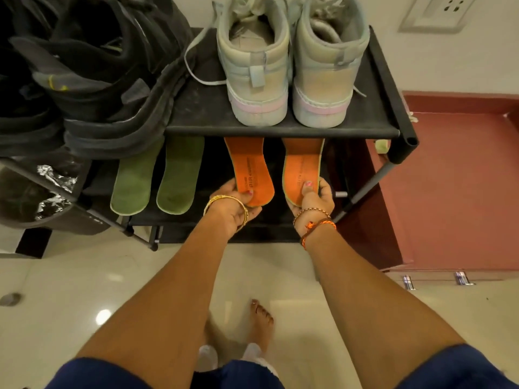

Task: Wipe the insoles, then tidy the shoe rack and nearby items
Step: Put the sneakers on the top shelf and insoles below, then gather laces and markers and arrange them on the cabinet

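Both hands reach under the top shelf of the black shoe rack (280,130). The left hand (234,204) pinches the heel end of the left orange insole (248,169), thumb on its printed face and fingers curled below. The right hand (314,199) grips the heel of the right orange insole (302,164) in the same way, with the thumb pressed on top. The front ends of both insoles go under the top shelf, so I cannot tell whether they rest on the lower shelf or are lifted a little. I think they are held at the heels so they can slide in flat, side by side. Two green insoles (157,178) lie just beside them on the left, in the same direction, which suggests an ordered row. A pair of pale sneakers (292,71) stands on the top shelf, and dark shoes (92,68) are piled at the left.
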